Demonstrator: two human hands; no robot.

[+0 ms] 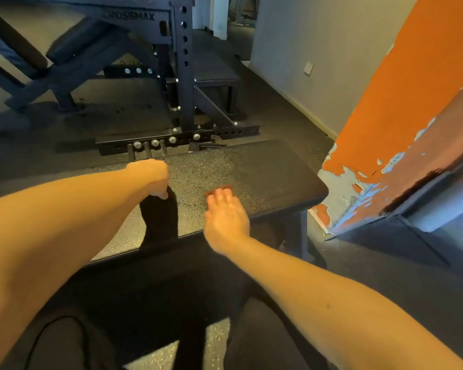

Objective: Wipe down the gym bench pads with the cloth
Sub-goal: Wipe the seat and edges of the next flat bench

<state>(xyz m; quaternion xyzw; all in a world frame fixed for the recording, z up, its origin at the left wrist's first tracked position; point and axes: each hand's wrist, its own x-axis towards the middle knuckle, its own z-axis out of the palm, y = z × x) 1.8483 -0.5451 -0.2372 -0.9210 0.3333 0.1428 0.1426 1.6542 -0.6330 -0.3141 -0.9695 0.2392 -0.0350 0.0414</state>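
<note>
Right grip [226,217] — fingers flat — presses the reddish cloth [225,187] beneath it onto the counter [265,169]; left grip [155,174] curls round black fabric [161,217].

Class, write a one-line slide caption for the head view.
On the bench pad, the right hand presses a reddish cloth flat; the left hand grips a dark object.

Rack [182,76] behind bench pad [265,169] — pillar [372,129] at right.

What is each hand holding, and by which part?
The left hand grips a black fabric piece by its upper end. The right hand presses a reddish-brown cloth flat onto the black bench pad.
</note>
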